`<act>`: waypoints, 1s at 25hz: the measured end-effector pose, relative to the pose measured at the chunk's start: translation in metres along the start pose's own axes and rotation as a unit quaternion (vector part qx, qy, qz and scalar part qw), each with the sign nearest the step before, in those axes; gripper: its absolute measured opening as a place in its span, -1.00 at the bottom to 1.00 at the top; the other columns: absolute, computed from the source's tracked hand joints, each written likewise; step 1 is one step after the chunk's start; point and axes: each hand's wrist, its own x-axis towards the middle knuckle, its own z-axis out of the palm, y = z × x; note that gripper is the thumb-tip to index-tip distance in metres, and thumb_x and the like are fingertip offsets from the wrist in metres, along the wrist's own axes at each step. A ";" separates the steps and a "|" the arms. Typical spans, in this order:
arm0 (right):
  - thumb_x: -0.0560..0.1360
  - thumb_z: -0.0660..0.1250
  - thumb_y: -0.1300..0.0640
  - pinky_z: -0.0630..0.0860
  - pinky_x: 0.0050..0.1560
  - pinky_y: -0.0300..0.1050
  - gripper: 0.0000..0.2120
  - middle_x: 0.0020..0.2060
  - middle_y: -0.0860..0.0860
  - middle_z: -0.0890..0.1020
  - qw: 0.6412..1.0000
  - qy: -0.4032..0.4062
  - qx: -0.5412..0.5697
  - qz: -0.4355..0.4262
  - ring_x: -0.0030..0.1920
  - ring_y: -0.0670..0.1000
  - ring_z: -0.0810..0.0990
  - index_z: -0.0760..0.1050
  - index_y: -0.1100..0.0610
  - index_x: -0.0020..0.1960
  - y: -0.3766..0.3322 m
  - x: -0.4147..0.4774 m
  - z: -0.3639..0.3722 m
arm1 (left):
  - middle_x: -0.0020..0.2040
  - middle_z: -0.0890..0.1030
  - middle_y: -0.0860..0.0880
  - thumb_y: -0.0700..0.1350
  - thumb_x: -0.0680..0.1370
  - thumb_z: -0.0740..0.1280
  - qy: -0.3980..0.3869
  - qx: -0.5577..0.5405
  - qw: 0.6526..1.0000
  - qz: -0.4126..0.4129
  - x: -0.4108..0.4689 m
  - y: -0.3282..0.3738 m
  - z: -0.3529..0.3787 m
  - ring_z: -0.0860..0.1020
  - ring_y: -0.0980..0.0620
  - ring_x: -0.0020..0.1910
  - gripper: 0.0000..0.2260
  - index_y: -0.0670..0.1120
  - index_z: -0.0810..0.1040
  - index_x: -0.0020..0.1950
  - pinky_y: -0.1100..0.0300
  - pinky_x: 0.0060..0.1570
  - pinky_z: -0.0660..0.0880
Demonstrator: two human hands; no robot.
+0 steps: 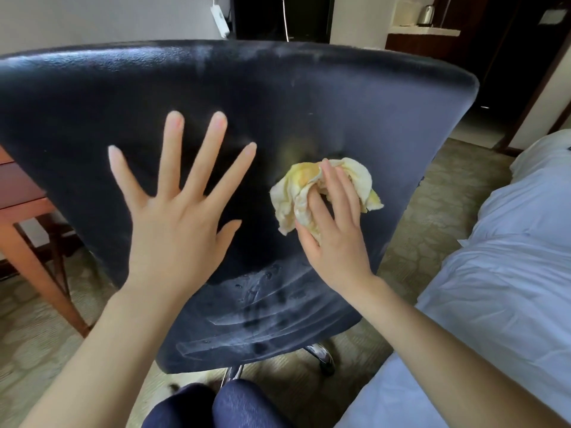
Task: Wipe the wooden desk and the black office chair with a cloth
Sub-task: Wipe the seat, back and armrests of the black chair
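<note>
Step in hand: wiping the back of the black office chair point(278, 97); I judge the wooden worktop point(21, 193) is not the present concern, and nothing here tells me whether it has been done.
Left hand point(176, 217): splayed wide with fingers straight, holding nothing. Its palm faces the chair back at about nine o'clock from the cloth. It looks laid flat to steady the chair, though I cannot be sure of contact.
Right hand point(333, 230): fingers curled into the bunched cloth point(309, 186), pressing it against the leather.
Cloth: pale yellow and crumpled, sitting near the middle of the chair back, a little toward three o'clock.
Chair surface: wet streaks point(262, 310) and beads of water show at six o'clock, below both hands. A dull greyish film runs along the top edge at twelve o'clock.
Worktop: reddish wood, at nine o'clock beyond the chair's left edge, only a corner and a leg showing.
Surroundings: a bed point(509, 242) with white linen at three o'clock, patterned carpet point(432, 217) underneath, and the chrome chair base point(321, 356) at six o'clock.
Progress, as I judge it: the lower band looks wiped, while the upper part and top edge look untouched.
Next move calls for: sweeping the cloth up toward twelve o'clock in overlapping strokes with firm, even pressure, the left hand bracing so the chair does not roll or swivel away.
</note>
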 end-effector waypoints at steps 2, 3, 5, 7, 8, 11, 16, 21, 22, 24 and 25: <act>0.50 0.35 0.22 0.14 0.45 0.17 -0.61 0.43 0.21 0.20 0.999 -0.029 -0.025 -0.015 0.46 0.23 0.09 0.33 0.17 0.28 0.007 -0.001 0.006 | 0.56 -0.01 -0.12 0.01 0.41 0.45 -0.034 -0.005 0.999 -0.019 -0.012 -0.001 0.010 -0.12 -0.30 0.51 -0.17 0.08 0.04 0.55 -0.56 0.20 -0.01; 0.50 0.35 0.22 0.15 0.44 0.18 -0.61 0.44 0.20 0.17 0.999 -0.036 -0.023 -0.015 0.46 0.23 0.07 0.34 0.18 0.28 0.011 0.000 0.009 | 0.55 0.00 -0.13 0.01 0.42 0.44 -0.043 -0.011 0.999 -0.022 -0.013 -0.003 0.014 -0.12 -0.31 0.50 -0.18 0.08 0.04 0.55 -0.56 0.19 0.00; 0.49 0.36 0.23 0.15 0.44 0.19 -0.63 0.44 0.22 0.18 0.999 -0.034 -0.014 -0.008 0.47 0.22 0.05 0.40 0.19 0.28 0.015 0.003 0.015 | 0.55 0.01 -0.12 -0.01 0.45 0.41 -0.048 -0.026 0.998 -0.021 -0.009 -0.007 0.021 -0.12 -0.32 0.49 -0.21 0.08 0.03 0.55 -0.57 0.18 0.00; 0.48 0.37 0.24 0.12 0.45 0.16 -0.63 0.43 0.24 0.22 1.000 -0.023 -0.013 -0.002 0.47 0.22 0.05 0.43 0.20 0.27 0.016 0.006 0.020 | 0.55 -0.01 -0.10 -0.04 0.45 0.41 -0.053 -0.037 0.998 -0.022 -0.005 -0.011 0.025 -0.13 -0.32 0.49 -0.21 0.10 0.01 0.55 -0.56 0.19 0.00; 0.48 0.37 0.24 0.10 0.46 0.14 -0.64 0.43 0.25 0.23 1.000 -0.016 -0.014 -0.002 0.47 0.23 0.06 0.44 0.20 0.26 0.016 0.007 0.022 | 0.55 -0.03 -0.09 -0.06 0.45 0.41 -0.057 -0.040 0.997 -0.022 -0.004 -0.013 0.026 -0.14 -0.31 0.49 -0.20 0.11 -0.01 0.55 -0.56 0.19 -0.01; 0.48 0.37 0.22 0.06 0.47 0.06 -0.66 0.43 0.25 0.23 1.000 -0.017 -0.010 -0.001 0.47 0.23 0.06 0.47 0.20 0.24 0.016 0.008 0.024 | 0.56 -0.09 -0.05 -0.10 0.45 0.42 -0.070 -0.045 0.996 -0.021 -0.004 -0.014 0.025 -0.18 -0.29 0.49 -0.17 0.13 -0.04 0.55 -0.53 0.22 -0.04; 0.51 0.35 0.21 0.11 0.43 0.05 -0.67 0.45 0.21 0.21 0.999 -0.034 0.009 0.007 0.47 0.25 0.09 0.48 0.19 0.27 0.023 0.014 0.019 | 0.54 -0.27 0.06 -0.10 0.47 0.39 -0.118 -0.044 0.992 -0.016 0.002 -0.017 0.022 -0.28 -0.22 0.49 -0.11 0.20 -0.21 0.52 -0.49 0.27 -0.05; 0.47 0.40 0.25 0.18 0.37 0.03 -0.66 0.45 0.20 0.22 0.999 -0.046 0.021 0.007 0.47 0.23 0.10 0.50 0.20 0.23 0.025 0.018 0.020 | 0.40 -0.53 0.15 -0.14 0.51 0.33 -0.169 -0.047 0.984 -0.026 0.007 -0.018 0.023 -0.42 -0.16 0.45 -0.08 0.26 -0.39 0.43 -0.44 0.31 -0.11; 0.47 0.41 0.25 0.19 0.36 0.03 -0.66 0.45 0.20 0.22 0.998 -0.051 0.023 0.009 0.48 0.20 0.08 0.50 0.19 0.23 0.026 0.019 0.020 | 0.39 -0.54 0.15 -0.14 0.51 0.32 -0.176 -0.049 0.983 -0.028 0.008 -0.020 0.023 -0.45 -0.15 0.44 -0.08 0.27 -0.40 0.42 -0.43 0.31 -0.12; 0.47 0.41 0.25 0.20 0.34 0.00 -0.65 0.46 0.20 0.22 0.998 -0.059 0.020 0.012 0.48 0.17 0.04 0.50 0.18 0.24 0.027 0.022 0.020 | 0.38 -0.55 0.16 -0.14 0.51 0.32 -0.183 -0.051 0.981 -0.031 0.010 -0.021 0.023 -0.50 -0.12 0.42 -0.08 0.28 -0.42 0.41 -0.43 0.32 -0.13; 0.47 0.41 0.25 0.20 0.33 -0.02 -0.65 0.46 0.19 0.22 0.998 -0.060 0.018 0.014 0.49 0.16 0.03 0.50 0.17 0.24 0.028 0.022 0.021 | 0.37 -0.56 0.16 -0.14 0.52 0.31 -0.186 -0.050 0.981 -0.032 0.011 -0.022 0.023 -0.50 -0.12 0.41 -0.08 0.28 -0.43 0.40 -0.43 0.32 -0.13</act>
